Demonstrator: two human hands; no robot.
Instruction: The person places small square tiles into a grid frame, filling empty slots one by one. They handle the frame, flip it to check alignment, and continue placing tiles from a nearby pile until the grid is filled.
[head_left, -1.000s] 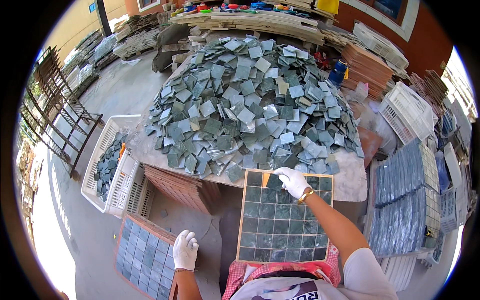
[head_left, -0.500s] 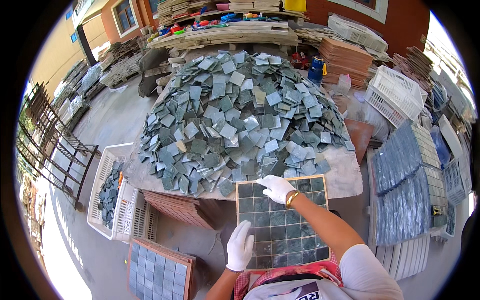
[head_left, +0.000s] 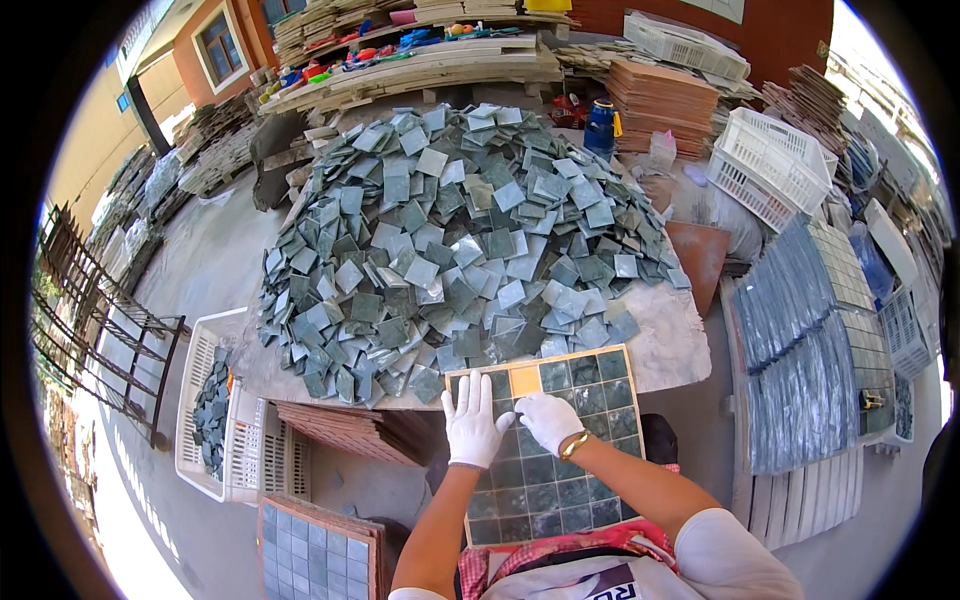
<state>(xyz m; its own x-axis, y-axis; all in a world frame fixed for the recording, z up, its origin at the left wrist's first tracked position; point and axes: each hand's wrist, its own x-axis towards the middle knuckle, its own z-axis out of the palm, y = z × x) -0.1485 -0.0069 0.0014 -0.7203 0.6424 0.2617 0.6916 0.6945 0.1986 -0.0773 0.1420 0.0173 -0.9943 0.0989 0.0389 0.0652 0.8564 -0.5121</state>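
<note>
A wooden-edged tray point(head_left: 634, 395) of square dark green stone tiles, set in a grid, lies in front of me against the table's near edge. One cell point(head_left: 524, 380) in its far row shows a bare yellow-orange bottom. My left hand point(head_left: 472, 425), in a white glove, rests flat over the tray's far left part, fingers stretched out. Just below the bare cell is my right hand point(head_left: 550, 420), also gloved, with a gold bracelet at the wrist. Its fingers are curled together at the tiles; whatever they may hold is hidden.
A big heap of loose green tiles point(head_left: 440, 240) covers the table point(head_left: 670, 345). White crates point(head_left: 225, 405) with tiles stand at left, near a stack of tiled sheets point(head_left: 315, 550). Wrapped tile stacks point(head_left: 790, 350) stand at right. A blue jug point(head_left: 601, 130) is behind the heap.
My left hand has moved up from the tray's left side onto its far left tiles. My right hand has drawn back slightly, and the bare yellow-orange cell now shows. The view has shifted slightly.
</note>
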